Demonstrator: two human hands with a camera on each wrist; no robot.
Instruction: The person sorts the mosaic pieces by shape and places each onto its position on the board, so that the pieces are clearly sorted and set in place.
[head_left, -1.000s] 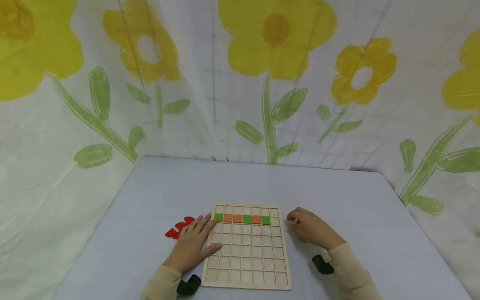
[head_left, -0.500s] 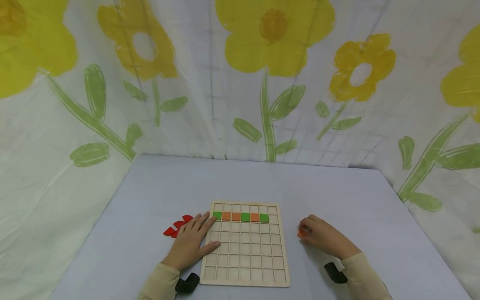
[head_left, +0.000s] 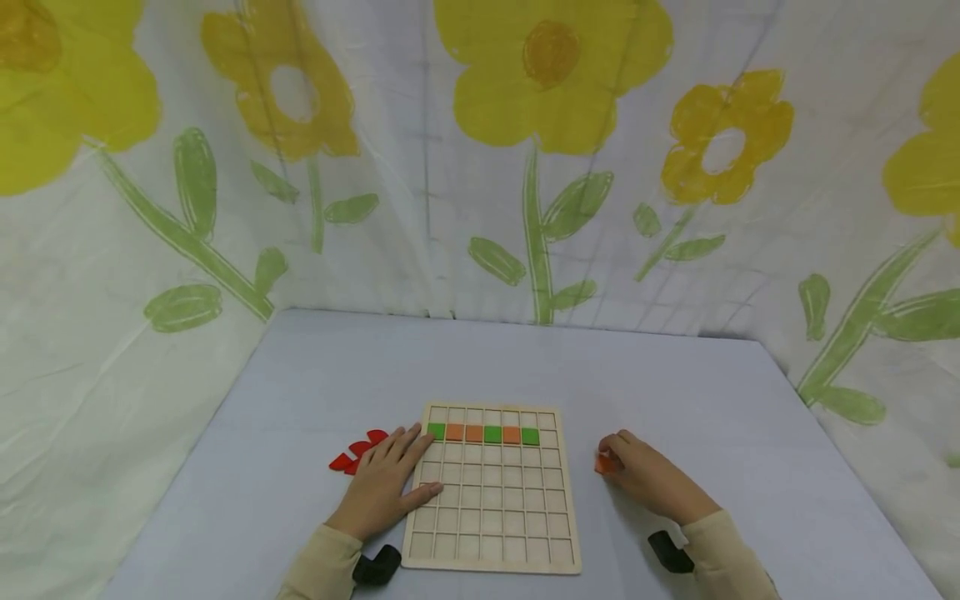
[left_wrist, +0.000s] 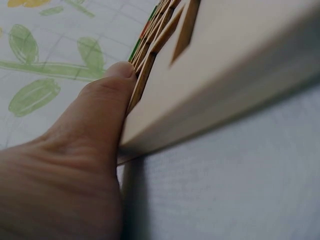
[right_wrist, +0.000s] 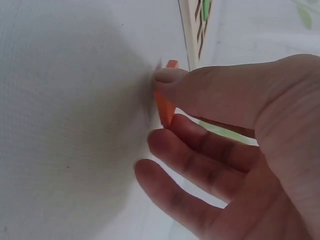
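A wooden grid board (head_left: 491, 571) lies on the table, with a row of green and orange square tiles (head_left: 474, 433) in its second row from the far end. My left hand (head_left: 382, 492) rests on the board's left edge, fingers spread and thumb over the grid; the left wrist view shows the thumb (left_wrist: 100, 100) against the board's rim (left_wrist: 200, 100). To the right of the board, my right hand (head_left: 648, 475) pinches an orange tile (right_wrist: 166, 107) between thumb and fingers, close to the tabletop. The fingers partly hide that tile.
Several red curved pieces (head_left: 360, 447) lie left of the board, partly covered by my left hand. The white table (head_left: 525, 358) ends at a hanging cloth (head_left: 420, 250) printed with yellow flowers. Black straps (head_left: 377, 567) sit at both wrists.
My right hand has moved right and slightly nearer, away from the board's edge, and an orange tile now shows at its fingertips. My left hand stays on the board.
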